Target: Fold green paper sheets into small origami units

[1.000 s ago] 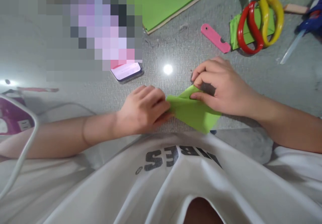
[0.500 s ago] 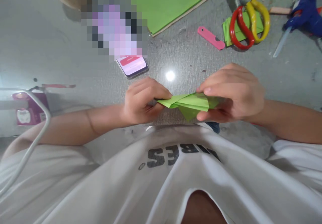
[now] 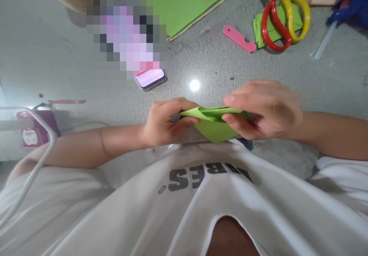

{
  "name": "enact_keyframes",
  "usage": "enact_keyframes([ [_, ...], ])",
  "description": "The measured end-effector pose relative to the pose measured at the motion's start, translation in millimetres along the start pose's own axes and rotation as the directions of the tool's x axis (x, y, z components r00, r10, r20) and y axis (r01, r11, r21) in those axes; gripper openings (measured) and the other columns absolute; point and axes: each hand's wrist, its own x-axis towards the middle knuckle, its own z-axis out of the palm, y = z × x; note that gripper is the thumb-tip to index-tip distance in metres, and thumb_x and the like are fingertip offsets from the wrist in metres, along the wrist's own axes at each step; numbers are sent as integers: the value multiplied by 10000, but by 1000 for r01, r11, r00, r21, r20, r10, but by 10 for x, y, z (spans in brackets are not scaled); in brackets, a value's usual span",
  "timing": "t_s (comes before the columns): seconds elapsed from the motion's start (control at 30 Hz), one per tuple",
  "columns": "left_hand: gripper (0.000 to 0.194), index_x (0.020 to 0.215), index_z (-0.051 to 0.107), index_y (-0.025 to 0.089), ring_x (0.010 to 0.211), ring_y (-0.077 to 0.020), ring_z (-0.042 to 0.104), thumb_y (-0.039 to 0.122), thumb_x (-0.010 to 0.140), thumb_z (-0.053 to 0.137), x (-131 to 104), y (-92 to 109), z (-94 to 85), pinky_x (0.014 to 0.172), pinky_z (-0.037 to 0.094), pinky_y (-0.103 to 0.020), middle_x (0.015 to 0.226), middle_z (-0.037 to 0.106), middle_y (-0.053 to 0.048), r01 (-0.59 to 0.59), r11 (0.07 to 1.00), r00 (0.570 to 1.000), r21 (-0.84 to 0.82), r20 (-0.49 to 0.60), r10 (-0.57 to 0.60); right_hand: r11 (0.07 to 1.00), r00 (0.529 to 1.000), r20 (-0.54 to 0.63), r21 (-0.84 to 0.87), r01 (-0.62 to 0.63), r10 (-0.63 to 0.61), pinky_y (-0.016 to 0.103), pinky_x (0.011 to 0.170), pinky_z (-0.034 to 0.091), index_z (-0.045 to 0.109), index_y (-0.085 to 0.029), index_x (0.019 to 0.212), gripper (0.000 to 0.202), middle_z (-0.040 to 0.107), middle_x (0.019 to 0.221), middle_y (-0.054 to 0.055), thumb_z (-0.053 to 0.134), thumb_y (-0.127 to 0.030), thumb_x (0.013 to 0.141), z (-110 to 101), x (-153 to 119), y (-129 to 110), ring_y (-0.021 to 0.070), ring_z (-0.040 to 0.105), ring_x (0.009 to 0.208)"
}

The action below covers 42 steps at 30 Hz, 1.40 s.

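Note:
A folded piece of green paper [image 3: 217, 129] is held between my two hands, close to the front of the white shirt. My left hand [image 3: 171, 121] pinches its narrow left tip between thumb and fingers. At the other end, my right hand [image 3: 261, 108] grips the folded upper edge with thumb and forefinger; its back is slightly blurred. One flap of the paper hangs below the folded layers, pointing toward the shirt.
A phone [image 3: 151, 79] lies beyond my left hand, partly pixelated. Farther back are large green sheets [image 3: 186, 6], a pink cutter [image 3: 239, 39], scissors [image 3: 276, 25] on small green papers and a blue glue gun [image 3: 350, 8]. A white cable [image 3: 51, 144] crosses the left side.
The paper has turned in my hands, so its folded edge looks thinner and more of the lower flap shows. Both hands have shifted slightly, and the view has moved a little.

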Motion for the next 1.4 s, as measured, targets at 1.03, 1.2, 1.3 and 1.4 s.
enact_keyframes([
  [1.03, 504, 1314, 927, 289, 834, -202, 909, 735, 1282, 695, -51, 13, -102, 701, 694, -292, 1122, 992, -86, 263, 965, 959, 17, 105, -263, 942, 974, 225, 318, -109, 37, 320, 766, 586, 852, -308, 1412, 386, 855, 1191, 51, 476, -382, 1365, 83, 33, -24, 160, 750, 882],
  [1.2, 507, 1199, 951, 294, 833, -226, 913, 765, 1234, 764, -11, 37, -89, 693, 701, -312, 1087, 991, -75, 347, 937, 933, -27, 109, -343, 928, 993, 113, 368, -60, 19, 279, 786, 605, 835, -292, 1344, 301, 874, 1172, 34, 535, -311, 1354, 86, 50, -28, 136, 794, 909],
  [1.3, 462, 1176, 962, 313, 846, -240, 923, 742, 1222, 798, -15, 39, -80, 693, 702, -324, 1071, 992, -67, 362, 930, 930, -61, 95, -356, 929, 996, 88, 367, -48, 17, 262, 807, 617, 827, -297, 1320, 263, 883, 1185, 25, 566, -268, 1339, 92, 49, -29, 130, 818, 939],
  [1.4, 427, 1171, 970, 323, 800, -239, 913, 717, 1223, 812, -24, 32, -72, 655, 683, -329, 1020, 984, -59, 368, 925, 929, -92, 79, -362, 937, 998, 62, 347, -24, 2, 242, 808, 607, 808, -278, 1319, 213, 886, 1184, 25, 605, -213, 1320, 99, 44, -32, 120, 823, 958],
])
